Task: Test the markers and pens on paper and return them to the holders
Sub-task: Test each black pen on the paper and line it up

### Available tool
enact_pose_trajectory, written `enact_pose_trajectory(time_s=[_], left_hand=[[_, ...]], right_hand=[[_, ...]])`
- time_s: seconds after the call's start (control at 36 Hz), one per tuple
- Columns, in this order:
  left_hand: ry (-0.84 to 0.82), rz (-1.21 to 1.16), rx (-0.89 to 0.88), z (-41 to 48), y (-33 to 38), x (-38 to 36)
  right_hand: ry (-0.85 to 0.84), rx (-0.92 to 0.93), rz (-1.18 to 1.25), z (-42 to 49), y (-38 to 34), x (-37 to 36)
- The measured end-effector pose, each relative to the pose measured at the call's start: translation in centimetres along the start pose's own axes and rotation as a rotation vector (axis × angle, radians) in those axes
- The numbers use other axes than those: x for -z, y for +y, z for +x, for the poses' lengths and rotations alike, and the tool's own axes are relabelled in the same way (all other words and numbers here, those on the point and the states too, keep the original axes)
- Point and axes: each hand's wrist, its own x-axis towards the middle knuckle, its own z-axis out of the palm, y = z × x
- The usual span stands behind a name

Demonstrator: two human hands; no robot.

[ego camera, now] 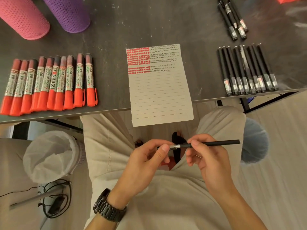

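Logging from my feed: black pen (216, 143) held level over lap (166, 196), below table (113, 47) edge. Left hand (149, 161) pinches silver end between thumb and forefinger (cap or tip, I cannot tell); right hand (206, 156) grips barrel, fingers (194, 143) curled round it. Paper (159, 90) overhangs table edge, top rows marked red and black. Red markers (49, 83) rowed left, black pens (247, 72) rowed right. Pink holder (23, 17), purple holder (69, 12) far left.

White-lined bin (49, 155) at left; black cables (57, 200) on floor beside it; blue cushion (254, 141) right.

Matt black pen (214, 143) — shiny metal tip; lined paper (159, 90); scuffed dark table (108, 39) — perforated holders (71, 14).
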Motion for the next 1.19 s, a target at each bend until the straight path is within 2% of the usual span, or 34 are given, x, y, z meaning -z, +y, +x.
enact_pose_trajectory(time_s=[0.53, 0.78, 0.92, 1.06, 1.19], left_hand=[[0.015, 0.017, -0.052, 0.1, 0.9, -0.7], [-0.010, 0.155, -0.120, -0.4, 1.6, -0.6], [0.043, 0.300, -0.245, -0.5, 2.3, -0.9], [0.096, 0.309, -0.308, -0.1, 3.3, -1.5], [0.077, 0.250, -0.361, 1.2, 4.9, -2.2]], right_hand=[[-0.120, -0.009, 0.053, -0.5, 0.6, -0.3], [-0.094, 0.067, 0.044, -0.5, 0.3, 0.1], [-0.101, 0.108, 0.023, -0.5, -0.2, 0.0], [-0.088, 0.209, -0.012, -0.6, -0.8, -0.5], [-0.045, 0.308, -0.033, 0.2, -2.4, -1.0]])
